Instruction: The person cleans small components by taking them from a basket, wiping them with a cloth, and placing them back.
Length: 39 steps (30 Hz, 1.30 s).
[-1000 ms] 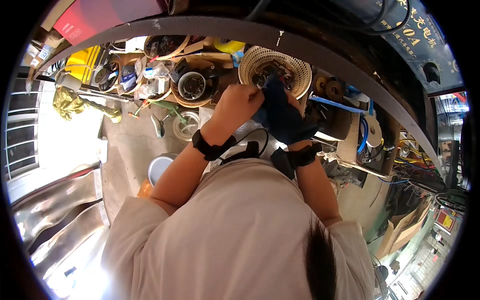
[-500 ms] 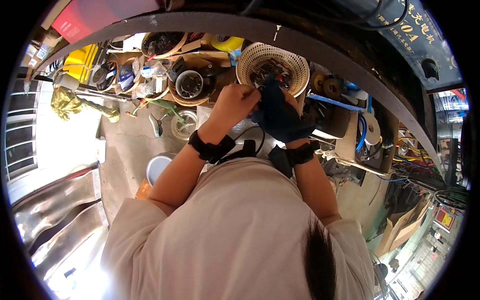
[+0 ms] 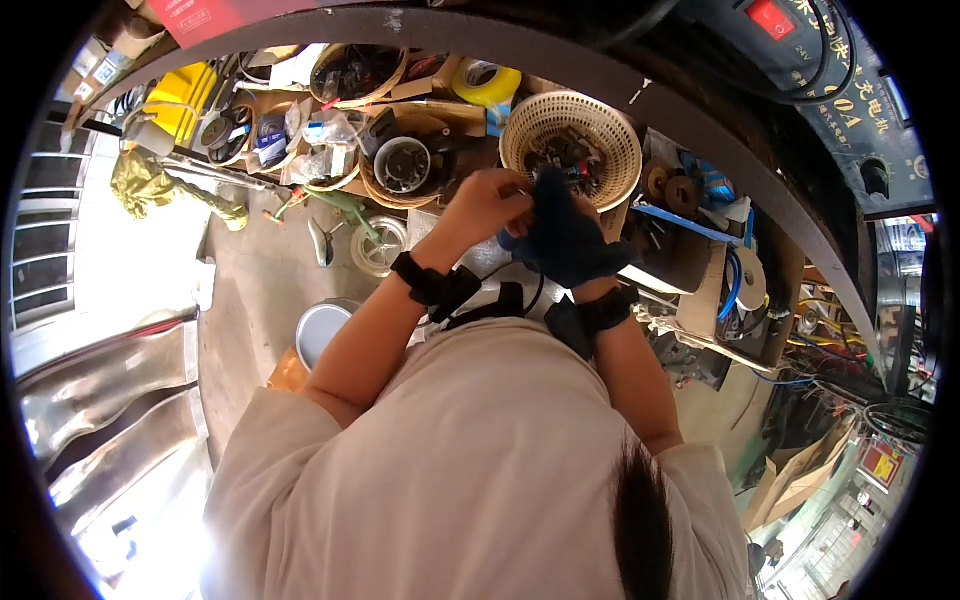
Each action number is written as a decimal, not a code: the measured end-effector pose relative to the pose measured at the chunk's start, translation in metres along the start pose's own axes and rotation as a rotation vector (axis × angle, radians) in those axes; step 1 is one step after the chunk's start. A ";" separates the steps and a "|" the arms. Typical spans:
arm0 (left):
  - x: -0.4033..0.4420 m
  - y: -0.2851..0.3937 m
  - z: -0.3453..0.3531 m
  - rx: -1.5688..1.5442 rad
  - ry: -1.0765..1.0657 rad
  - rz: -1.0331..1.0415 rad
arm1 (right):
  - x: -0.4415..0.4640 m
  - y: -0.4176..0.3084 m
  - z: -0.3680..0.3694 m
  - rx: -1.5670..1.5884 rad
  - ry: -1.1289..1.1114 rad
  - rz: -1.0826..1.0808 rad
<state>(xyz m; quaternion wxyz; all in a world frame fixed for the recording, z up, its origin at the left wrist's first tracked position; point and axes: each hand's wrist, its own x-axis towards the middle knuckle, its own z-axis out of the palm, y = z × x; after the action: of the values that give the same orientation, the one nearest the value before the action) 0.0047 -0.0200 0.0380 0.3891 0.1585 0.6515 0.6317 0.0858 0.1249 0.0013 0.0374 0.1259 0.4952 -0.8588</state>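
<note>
My bare left hand (image 3: 488,212) has its fingers curled and closed against the edge of a dark blue glove (image 3: 568,242). The glove covers most of my right hand (image 3: 575,235), and a small patch of bare skin shows at its far edge. One gloved finger points up and away from me; the other fingers are partly hidden, and the hand looks open. Just beyond both hands stands a cream plastic basket (image 3: 622,145) with small dark metal parts (image 3: 570,155) and a red piece in it. Black straps go round both wrists.
Left of the basket are a roll of yellow tape (image 3: 487,84) and a round container of small parts (image 3: 403,165). On the right, open boxes hold discs and a blue coil (image 3: 734,283). A dark metal beam (image 3: 470,35) arches across the front, with a blue charger (image 3: 850,110) beyond it.
The view has shifted, so the basket and bench sit slightly lower and further right. My left fingers have moved a little at the glove, whose finger now stands more upright.
</note>
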 end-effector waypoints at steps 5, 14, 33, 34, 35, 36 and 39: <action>0.018 -0.017 -0.010 0.077 0.020 -0.002 | -0.014 -0.001 0.000 -1.188 0.264 -0.611; 0.060 -0.145 -0.193 0.401 0.605 -0.056 | -0.049 -0.057 -0.002 -1.401 0.522 -0.676; 0.147 -0.095 -0.026 1.009 -0.012 0.248 | -0.104 -0.119 -0.033 -0.866 0.807 -0.770; 0.153 -0.089 -0.018 1.058 -0.052 0.201 | -0.104 -0.122 -0.036 -0.858 0.804 -0.769; 0.158 -0.084 -0.008 1.111 -0.093 0.181 | -0.107 -0.125 -0.037 -0.852 0.806 -0.773; 0.167 -0.086 -0.002 1.265 -0.106 0.201 | -0.110 -0.126 -0.037 -0.843 0.808 -0.771; 0.217 -0.160 0.000 1.562 0.176 0.502 | -0.119 -0.135 -0.033 -0.832 0.810 -0.762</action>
<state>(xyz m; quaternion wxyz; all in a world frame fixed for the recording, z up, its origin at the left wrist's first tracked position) -0.0902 0.1071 -0.1804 -0.0384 0.4743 0.8763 0.0751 0.1807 0.2145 0.1290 -0.4093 0.2290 0.7679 -0.4363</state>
